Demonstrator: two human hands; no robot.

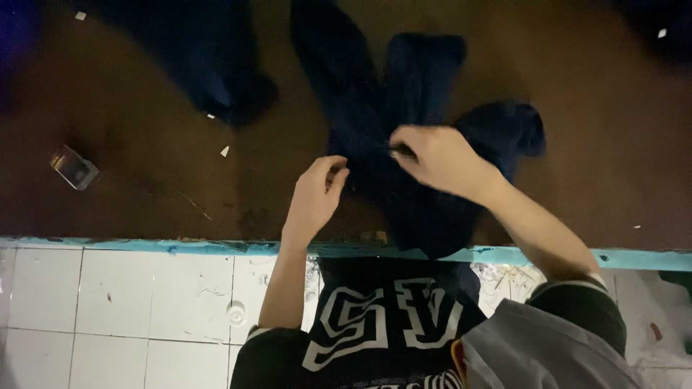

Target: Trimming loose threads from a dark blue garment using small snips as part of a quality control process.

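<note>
Dark cloth (404,144) being folded on worktop (144,194), partly done.
Cloth pinched by right hand (440,158) mid-frame; left hand (315,196) curled at its edge; bottom edge left hanging.

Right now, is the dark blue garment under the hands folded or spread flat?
Bunched, not flat: the dark blue garment lies rumpled on the brown table, pinched by both the left hand and right hand.

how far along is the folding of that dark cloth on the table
Done: nothing lies neatly folded yet. In hand: the right hand pinches the dark blue garment near its middle, and the left hand grips its near edge. Left: another dark garment lies crumpled farther back on the brown table.
</note>
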